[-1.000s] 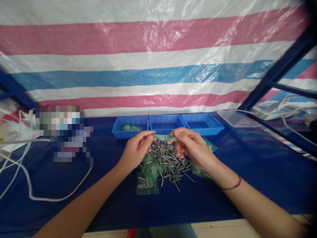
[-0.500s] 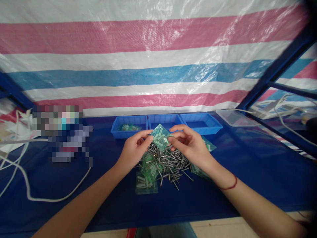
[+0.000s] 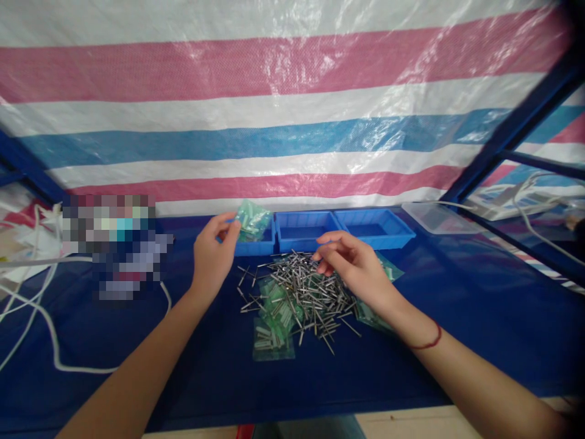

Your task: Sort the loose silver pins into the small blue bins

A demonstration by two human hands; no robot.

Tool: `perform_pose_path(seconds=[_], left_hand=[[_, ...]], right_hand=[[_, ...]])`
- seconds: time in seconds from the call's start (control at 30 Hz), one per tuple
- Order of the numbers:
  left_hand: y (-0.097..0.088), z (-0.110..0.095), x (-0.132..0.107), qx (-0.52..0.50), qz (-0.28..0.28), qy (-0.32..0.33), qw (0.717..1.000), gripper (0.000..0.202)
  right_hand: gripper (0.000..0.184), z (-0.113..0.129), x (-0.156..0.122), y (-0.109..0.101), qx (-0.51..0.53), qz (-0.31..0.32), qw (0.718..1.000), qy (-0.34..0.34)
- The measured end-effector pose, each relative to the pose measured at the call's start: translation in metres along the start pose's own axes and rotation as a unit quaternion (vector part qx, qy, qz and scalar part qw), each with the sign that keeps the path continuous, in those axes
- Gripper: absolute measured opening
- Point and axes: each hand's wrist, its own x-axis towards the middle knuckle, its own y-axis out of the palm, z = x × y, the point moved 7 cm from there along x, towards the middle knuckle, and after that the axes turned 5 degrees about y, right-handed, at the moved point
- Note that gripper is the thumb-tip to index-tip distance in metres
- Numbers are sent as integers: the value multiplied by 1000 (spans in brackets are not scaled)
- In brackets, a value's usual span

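My left hand (image 3: 211, 256) pinches a small green plastic bag of metal pins (image 3: 253, 221) and holds it over the leftmost blue tray (image 3: 256, 246). My right hand (image 3: 351, 265) hovers over the pile of loose metal pins (image 3: 301, 289) on the blue table, fingers curled and slightly apart, with nothing visible in them. Several filled green bags (image 3: 273, 329) lie under and beside the pile.
Two more blue trays (image 3: 305, 234) (image 3: 373, 230) stand in a row behind the pile. A clear plastic lid (image 3: 434, 218) lies at the right, white cables (image 3: 50, 341) at the left. A striped tarpaulin (image 3: 274, 110) closes off the back; a blue frame post (image 3: 507, 128) rises at the right.
Both hands held the green bag above the pile. My left hand has since carried it left and back to the leftmost tray; my right hand has let go and stays over the pins.
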Motion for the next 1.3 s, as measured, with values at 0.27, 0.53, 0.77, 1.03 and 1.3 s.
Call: perform_pose_path(seconds=[0.27,0.53,0.77,1.03,1.3], left_hand=[[14,-3,-2,270,79,115,953,24],[14,-34,-10,226,93,191,951,22],[29,-38,-23,189,156,197,949,21],[40,-43,-33,152,189,194,951,20],[44,-41,-35,124,199,179,956,20]], right_hand=[[13,5,-7,7,-114,18,993,-33],[36,34,-64,82,-390,246,820,-339],[22,18,-77,105,-507,262,733,-370],[17,24,-80,105,-514,191,703,-453],[11,21,-81,110,-506,210,707,-447]])
